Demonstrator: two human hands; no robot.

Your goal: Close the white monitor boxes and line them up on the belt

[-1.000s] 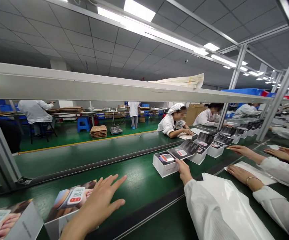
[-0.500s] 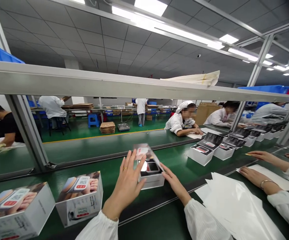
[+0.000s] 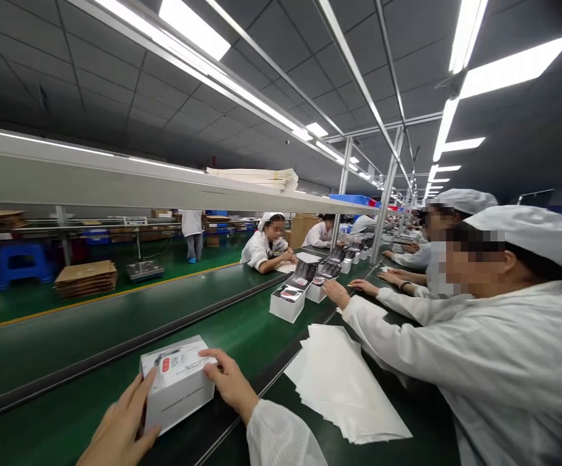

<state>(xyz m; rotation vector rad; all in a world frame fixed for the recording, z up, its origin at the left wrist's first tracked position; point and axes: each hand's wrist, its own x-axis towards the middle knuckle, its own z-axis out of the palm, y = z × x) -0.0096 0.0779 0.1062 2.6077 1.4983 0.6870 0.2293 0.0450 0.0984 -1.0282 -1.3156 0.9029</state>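
A white printed blood pressure monitor box (image 3: 181,398) sits closed on the green conveyor belt (image 3: 242,327), tilted a little, a face with red and black print on top. My left hand (image 3: 128,414) is closed around its left side, thumb low at the front and fingers along the left edge. My right hand (image 3: 230,382) grips the right end, fingertips on the top edge. Farther along the belt stands an open box (image 3: 288,307) with its lid up and a device inside.
White sheets (image 3: 344,382) lie to the right of the belt. Beside them a co-worker in a white coat (image 3: 504,349) reaches a hand (image 3: 335,292) to the open boxes. A shelf (image 3: 116,184) spans above the line. Another person (image 3: 266,249) sits across the belt.
The box lid, raised before, is now closed and the box is turned, both my hands on it. My view has swung right, bringing co-workers into sight.
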